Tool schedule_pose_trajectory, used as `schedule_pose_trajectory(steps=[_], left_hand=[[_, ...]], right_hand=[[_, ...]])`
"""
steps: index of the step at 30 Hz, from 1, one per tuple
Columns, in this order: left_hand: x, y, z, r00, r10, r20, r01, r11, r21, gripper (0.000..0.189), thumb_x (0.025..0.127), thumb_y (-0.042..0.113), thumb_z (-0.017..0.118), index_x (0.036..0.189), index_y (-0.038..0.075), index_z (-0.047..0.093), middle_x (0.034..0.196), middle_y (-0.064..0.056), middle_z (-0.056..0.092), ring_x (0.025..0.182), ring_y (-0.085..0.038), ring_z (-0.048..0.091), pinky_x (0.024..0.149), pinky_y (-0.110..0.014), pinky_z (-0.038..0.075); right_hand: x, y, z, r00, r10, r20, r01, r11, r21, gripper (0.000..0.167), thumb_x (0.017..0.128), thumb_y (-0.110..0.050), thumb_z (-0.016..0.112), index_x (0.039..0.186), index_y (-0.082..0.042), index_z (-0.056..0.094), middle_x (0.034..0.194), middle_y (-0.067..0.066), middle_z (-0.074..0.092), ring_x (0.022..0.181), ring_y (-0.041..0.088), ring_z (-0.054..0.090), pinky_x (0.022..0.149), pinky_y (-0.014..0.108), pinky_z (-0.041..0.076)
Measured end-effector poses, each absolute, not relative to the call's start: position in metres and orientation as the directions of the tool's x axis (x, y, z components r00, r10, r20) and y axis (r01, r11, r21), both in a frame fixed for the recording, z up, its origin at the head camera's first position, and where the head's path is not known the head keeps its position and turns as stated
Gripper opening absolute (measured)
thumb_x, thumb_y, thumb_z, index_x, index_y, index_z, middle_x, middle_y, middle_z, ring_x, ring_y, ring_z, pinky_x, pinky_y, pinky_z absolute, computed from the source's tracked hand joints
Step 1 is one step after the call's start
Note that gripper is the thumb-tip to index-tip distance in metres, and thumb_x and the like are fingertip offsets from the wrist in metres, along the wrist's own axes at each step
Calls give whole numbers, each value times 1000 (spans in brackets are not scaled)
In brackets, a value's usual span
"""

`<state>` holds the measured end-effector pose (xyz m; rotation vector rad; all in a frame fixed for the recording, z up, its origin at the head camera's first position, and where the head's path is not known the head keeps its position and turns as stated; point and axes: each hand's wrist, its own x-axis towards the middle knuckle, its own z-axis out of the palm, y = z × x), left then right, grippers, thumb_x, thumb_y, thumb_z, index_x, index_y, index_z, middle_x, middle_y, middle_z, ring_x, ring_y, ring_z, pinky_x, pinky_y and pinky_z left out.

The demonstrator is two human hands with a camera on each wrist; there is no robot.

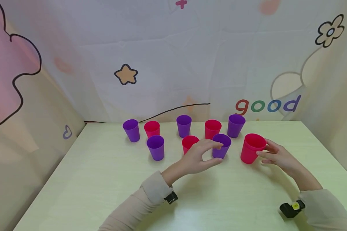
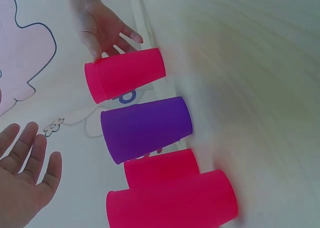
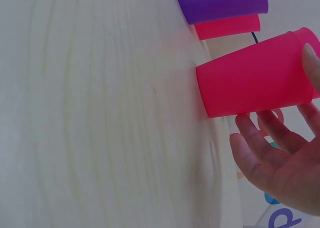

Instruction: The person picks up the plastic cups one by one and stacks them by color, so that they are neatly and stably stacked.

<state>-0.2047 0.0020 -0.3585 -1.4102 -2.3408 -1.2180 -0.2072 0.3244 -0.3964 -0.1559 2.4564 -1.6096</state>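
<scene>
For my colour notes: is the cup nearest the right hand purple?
No, the head view shows the right hand at a red cup.

From the head, the pale wood-grained table is viewed forward and downward; in the 2 wrist views, turned sideways and nearer, the same purple tapered plastic cup is shared.

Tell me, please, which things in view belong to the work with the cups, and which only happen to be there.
Seem part of the work:
Red cup at the right hand
Purple cup near the left hand
Probably the other red cups and other purple cups

Only surroundings:
Table
Printed backdrop
Black wrist devices
</scene>
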Motion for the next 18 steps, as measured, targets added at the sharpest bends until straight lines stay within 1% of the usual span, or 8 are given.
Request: schedule_pose_trajectory(steps=[5, 7, 10, 13, 18], left_hand=[[-204, -7, -360, -529, 667, 524, 812, 221, 540, 40, 81, 14, 68, 118, 3, 57, 109, -7, 61, 103, -15, 52, 91, -24, 40], [-204, -11, -360, -536, 665, 519, 809, 230, 541, 40, 81, 15, 68, 118, 3, 57, 108, -5, 61, 104, -14, 52, 91, -25, 40], [-205, -17, -360, -558, 663, 499, 793, 250, 556, 40, 82, 16, 67, 119, 4, 56, 109, -5, 61, 105, -14, 52, 91, -27, 40], [-205, -23, -361, -582, 660, 475, 776, 276, 567, 40, 83, 17, 66, 120, 6, 55, 110, -5, 61, 106, -15, 52, 90, -29, 41], [-207, -34, -363, -617, 650, 444, 754, 328, 569, 42, 84, 19, 66, 122, 7, 54, 112, -5, 60, 106, -16, 51, 89, -33, 42]], right_hand=[[-208, 325, -396, -973, -200, -111, 26, 386, -922, 72, 90, -24, 57, 142, 2, 15, 121, 14, 44, 90, 5, 56, 77, 34, 51], [-208, 325, -396, -973, -201, -110, 25, 384, -923, 72, 90, -24, 57, 142, 2, 15, 118, 9, 45, 90, 6, 57, 77, 33, 51], [-209, 326, -395, -973, -202, -108, 24, 381, -924, 72, 90, -24, 57, 142, 2, 16, 117, 6, 46, 91, 10, 58, 77, 33, 51], [-209, 325, -395, -973, -203, -107, 21, 384, -923, 72, 90, -25, 58, 142, 1, 16, 118, 7, 46, 92, 12, 58, 77, 32, 51], [-208, 324, -395, -974, -194, -118, 32, 399, -917, 73, 89, -26, 58, 142, 1, 15, 124, 18, 41, 92, 10, 58, 77, 32, 51]])
